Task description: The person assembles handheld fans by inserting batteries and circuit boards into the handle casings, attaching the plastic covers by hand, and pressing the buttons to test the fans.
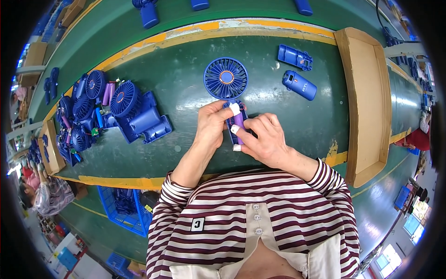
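Note:
A blue handheld fan [226, 78] lies face up on the green bench, its round grille pointing away from me. Its handle is uncovered, and a purple cylindrical battery [239, 122] lies along it. My left hand [210, 123] grips the top of the handle from the left, thumb pressed near the neck. From the right, my right hand [267, 139] has its fingers closed around the battery and the handle's lower part. White covers wrap several fingertips. Two loose blue handle shells, one showing its inside [294, 57] and one outer side up [299, 85], lie to the right.
Fan heads, batteries and shells form a pile [82, 109] on the left. A cardboard tray [351, 107] stands at the right. Beyond the yellow edge, a green belt [260, 10] carries blue parts. A blue crate [108, 209] sits below; another person [52, 197] is at far left.

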The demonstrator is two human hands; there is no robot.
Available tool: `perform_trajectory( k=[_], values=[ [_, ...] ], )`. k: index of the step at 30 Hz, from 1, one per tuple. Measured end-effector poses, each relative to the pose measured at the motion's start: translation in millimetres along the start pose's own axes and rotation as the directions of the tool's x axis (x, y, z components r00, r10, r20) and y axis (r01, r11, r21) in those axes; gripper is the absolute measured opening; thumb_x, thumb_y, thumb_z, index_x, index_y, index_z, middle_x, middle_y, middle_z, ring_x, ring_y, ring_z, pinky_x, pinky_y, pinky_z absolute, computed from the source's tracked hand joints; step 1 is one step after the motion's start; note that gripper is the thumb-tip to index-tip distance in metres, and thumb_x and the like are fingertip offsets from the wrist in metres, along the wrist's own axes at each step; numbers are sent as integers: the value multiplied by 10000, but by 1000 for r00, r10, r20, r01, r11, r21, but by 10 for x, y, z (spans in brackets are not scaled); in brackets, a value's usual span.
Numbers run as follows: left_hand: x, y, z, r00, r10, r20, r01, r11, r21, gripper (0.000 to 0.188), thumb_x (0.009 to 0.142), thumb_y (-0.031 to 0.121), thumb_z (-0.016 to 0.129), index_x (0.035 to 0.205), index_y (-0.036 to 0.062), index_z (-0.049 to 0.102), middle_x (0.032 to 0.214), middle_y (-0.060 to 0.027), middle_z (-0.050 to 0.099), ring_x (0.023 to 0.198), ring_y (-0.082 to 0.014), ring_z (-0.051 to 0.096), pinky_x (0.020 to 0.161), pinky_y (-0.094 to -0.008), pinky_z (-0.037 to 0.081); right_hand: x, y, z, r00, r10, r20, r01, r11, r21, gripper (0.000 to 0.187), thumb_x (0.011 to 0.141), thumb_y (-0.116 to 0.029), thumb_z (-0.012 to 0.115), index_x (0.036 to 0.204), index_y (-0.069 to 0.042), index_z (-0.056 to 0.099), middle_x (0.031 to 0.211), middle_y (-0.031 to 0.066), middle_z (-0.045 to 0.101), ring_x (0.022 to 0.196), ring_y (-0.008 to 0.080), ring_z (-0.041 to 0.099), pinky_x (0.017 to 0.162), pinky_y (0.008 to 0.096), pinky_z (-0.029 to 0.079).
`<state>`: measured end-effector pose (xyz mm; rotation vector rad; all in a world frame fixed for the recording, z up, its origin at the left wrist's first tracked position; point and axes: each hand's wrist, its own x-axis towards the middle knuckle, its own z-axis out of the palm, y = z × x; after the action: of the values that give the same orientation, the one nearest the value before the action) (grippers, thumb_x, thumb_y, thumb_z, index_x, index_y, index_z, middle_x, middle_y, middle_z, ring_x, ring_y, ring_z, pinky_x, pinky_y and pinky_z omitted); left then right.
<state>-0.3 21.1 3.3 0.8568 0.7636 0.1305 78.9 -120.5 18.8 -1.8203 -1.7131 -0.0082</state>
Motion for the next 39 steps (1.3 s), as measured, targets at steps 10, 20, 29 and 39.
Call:
perform_trajectory(
  k=[10, 20, 29, 39],
  values=[
    [-116, -31, 61, 999, 38, -28, -39, 998, -39, 208, 796, 32, 514, 951, -89, 580, 925, -168, 631, 808, -204, 619, 734, -316, 508, -121, -215, -26, 899, 434, 52, -437, 896, 73, 724, 563, -157, 763, 1186, -10, 426, 1001, 119, 488, 813, 278, 537, 664, 362, 452],
    [-158, -154, 79, 989, 141, -33, -144, 986, -90, 220, 799, 62, 570, 978, -66, 576, 946, -189, 623, 785, -252, 632, 700, -344, 525, -173, -259, 54, 577, 756, 308, -784, 407, 469, 730, 681, -50, 703, 1282, 47, 300, 818, 96, 592, 661, 121, 591, 582, 241, 486],
    [-168, -246, 76, 974, 227, -12, -227, 968, -105, 235, 804, 50, 571, 1019, -47, 563, 957, -200, 620, 814, -258, 628, 733, -345, 517, -274, -185, 198, 571, 738, 359, -682, 182, 709, 712, 691, -67, 671, 1279, 77, 295, 772, 115, 572, 716, 150, 580, 677, 271, 467],
    [-212, -187, 127, 981, 193, 13, -189, 971, -148, 271, 800, 48, 574, 1053, -48, 550, 998, -206, 609, 864, -269, 622, 784, -355, 504, -57, -23, 41, 533, 715, 453, -796, 242, 555, 654, 775, -80, 616, 1304, 73, 263, 805, 74, 600, 738, 99, 550, 679, 235, 442]
  ],
)
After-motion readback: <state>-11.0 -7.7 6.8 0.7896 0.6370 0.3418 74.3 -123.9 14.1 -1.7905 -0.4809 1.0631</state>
